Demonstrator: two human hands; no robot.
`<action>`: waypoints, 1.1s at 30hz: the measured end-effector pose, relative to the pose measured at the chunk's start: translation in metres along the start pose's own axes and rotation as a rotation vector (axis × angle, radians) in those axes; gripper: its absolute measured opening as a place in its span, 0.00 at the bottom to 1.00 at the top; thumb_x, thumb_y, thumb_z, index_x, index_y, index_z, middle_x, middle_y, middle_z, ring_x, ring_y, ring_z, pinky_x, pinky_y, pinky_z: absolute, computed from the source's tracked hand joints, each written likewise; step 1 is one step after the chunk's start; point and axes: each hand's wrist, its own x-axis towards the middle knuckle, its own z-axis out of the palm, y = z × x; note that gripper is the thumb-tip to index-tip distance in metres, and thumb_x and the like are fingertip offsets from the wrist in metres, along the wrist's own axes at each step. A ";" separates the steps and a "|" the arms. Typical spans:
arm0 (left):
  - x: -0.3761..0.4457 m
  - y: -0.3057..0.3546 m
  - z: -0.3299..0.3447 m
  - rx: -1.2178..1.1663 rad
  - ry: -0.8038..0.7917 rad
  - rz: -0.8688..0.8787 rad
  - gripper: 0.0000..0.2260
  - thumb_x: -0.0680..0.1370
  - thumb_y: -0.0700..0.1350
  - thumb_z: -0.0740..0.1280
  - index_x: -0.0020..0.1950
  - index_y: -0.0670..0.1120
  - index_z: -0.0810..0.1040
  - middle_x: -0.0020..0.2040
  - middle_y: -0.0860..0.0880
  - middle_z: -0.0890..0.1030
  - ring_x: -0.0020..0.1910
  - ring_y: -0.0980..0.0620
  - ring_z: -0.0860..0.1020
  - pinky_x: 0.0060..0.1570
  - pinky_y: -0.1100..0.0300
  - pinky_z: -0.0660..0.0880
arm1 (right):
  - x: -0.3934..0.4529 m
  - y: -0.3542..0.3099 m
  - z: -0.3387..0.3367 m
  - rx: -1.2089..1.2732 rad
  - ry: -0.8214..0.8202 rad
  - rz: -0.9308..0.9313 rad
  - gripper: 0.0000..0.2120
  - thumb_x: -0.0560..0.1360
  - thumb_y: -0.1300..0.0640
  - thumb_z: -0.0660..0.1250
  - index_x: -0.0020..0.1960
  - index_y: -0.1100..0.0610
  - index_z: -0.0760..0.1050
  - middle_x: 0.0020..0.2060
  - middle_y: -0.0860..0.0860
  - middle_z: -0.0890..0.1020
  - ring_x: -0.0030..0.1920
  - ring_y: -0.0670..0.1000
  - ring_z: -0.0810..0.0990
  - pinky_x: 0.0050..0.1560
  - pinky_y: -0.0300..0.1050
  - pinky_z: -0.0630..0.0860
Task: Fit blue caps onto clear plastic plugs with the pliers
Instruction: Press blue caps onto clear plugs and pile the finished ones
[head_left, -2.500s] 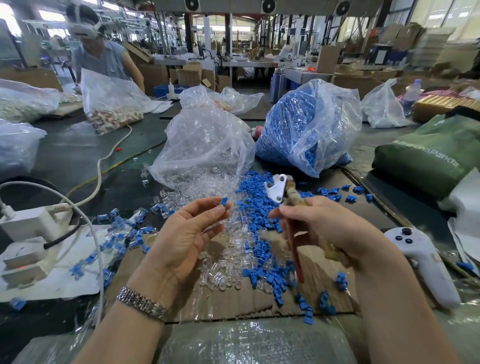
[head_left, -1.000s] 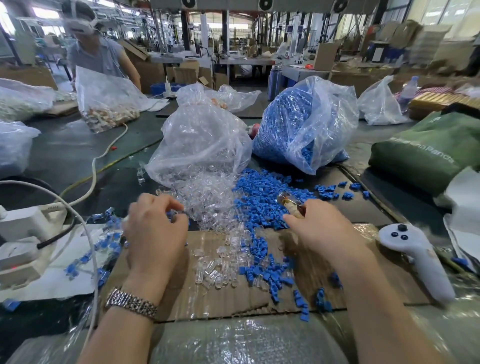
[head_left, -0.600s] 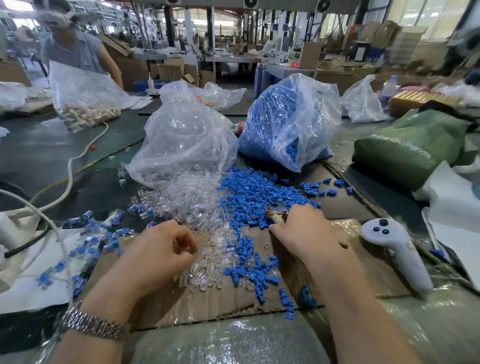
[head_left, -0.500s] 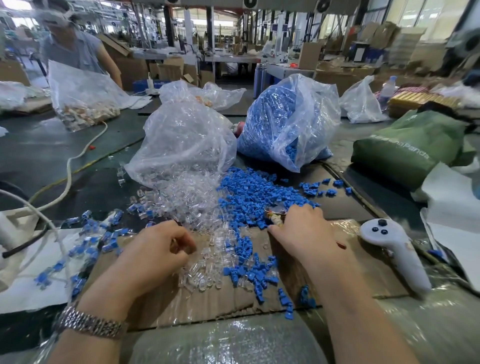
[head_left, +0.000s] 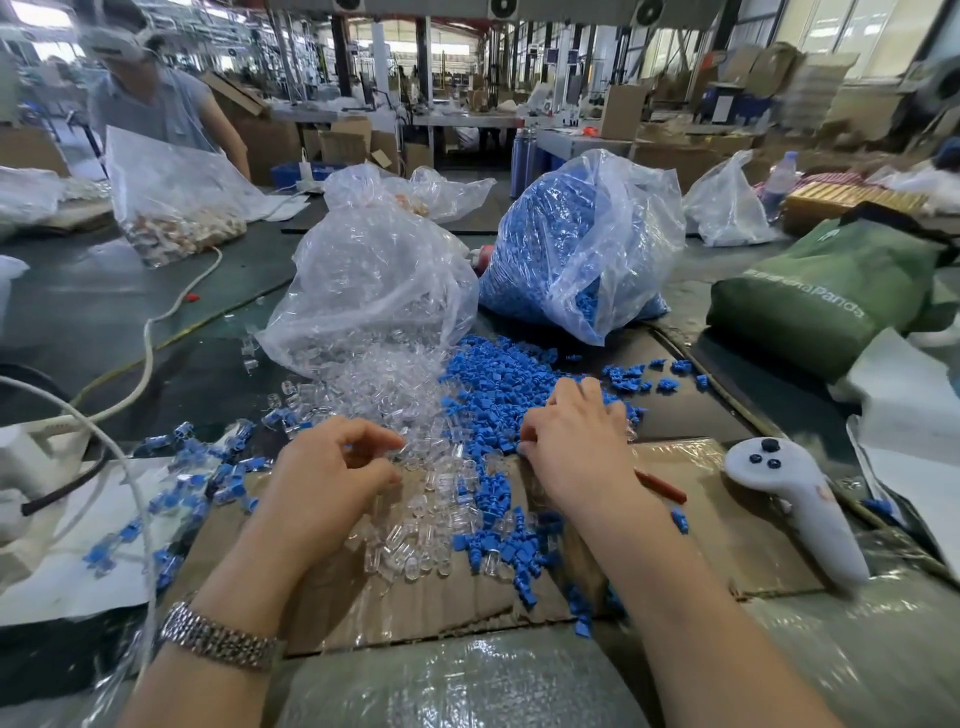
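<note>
Two hands: both low over the loose parts on the cardboard.
Left hand (head_left: 332, 467): fingers curled, tips pinching among clear plugs (head_left: 415, 525); whether one is held cannot be told.
Right hand (head_left: 576, 441): knuckles up on blue caps (head_left: 498, 384); pliers (head_left: 662, 487) beneath it, only the red handle showing; grip hidden.
Technique: likely best to lift one plug and one cap, align squarely, then squeeze gently.
Writing: green bag (head_left: 810, 296) beyond right hand, reads "Panda".
</note>
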 end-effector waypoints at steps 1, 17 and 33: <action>0.000 0.000 0.000 -0.059 0.000 -0.020 0.09 0.75 0.38 0.75 0.51 0.51 0.85 0.44 0.50 0.86 0.35 0.57 0.83 0.31 0.72 0.74 | 0.001 -0.001 0.002 -0.027 -0.005 -0.003 0.09 0.83 0.50 0.64 0.59 0.49 0.80 0.57 0.53 0.69 0.65 0.57 0.63 0.65 0.60 0.65; 0.010 -0.004 0.003 -1.053 -0.215 -0.301 0.09 0.69 0.29 0.73 0.48 0.36 0.85 0.48 0.37 0.84 0.48 0.42 0.86 0.44 0.61 0.82 | -0.002 0.004 -0.003 0.459 0.049 -0.017 0.02 0.81 0.54 0.65 0.51 0.52 0.75 0.44 0.46 0.79 0.46 0.50 0.78 0.52 0.45 0.76; 0.004 0.008 0.006 -1.134 -0.300 -0.237 0.08 0.66 0.32 0.74 0.44 0.37 0.86 0.46 0.36 0.85 0.45 0.43 0.86 0.42 0.62 0.83 | -0.022 -0.014 -0.015 1.231 -0.010 -0.335 0.04 0.78 0.61 0.73 0.49 0.54 0.84 0.41 0.49 0.86 0.44 0.47 0.85 0.53 0.44 0.82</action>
